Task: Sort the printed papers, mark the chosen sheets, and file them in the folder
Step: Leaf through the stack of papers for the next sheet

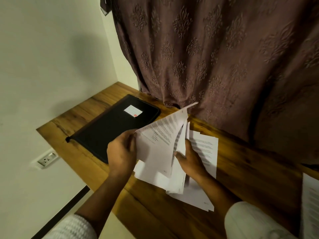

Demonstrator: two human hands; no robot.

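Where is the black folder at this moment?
In the head view, the black folder lies flat on the wooden desk at centre-left, just beyond the left hand and left of the fanned papers.
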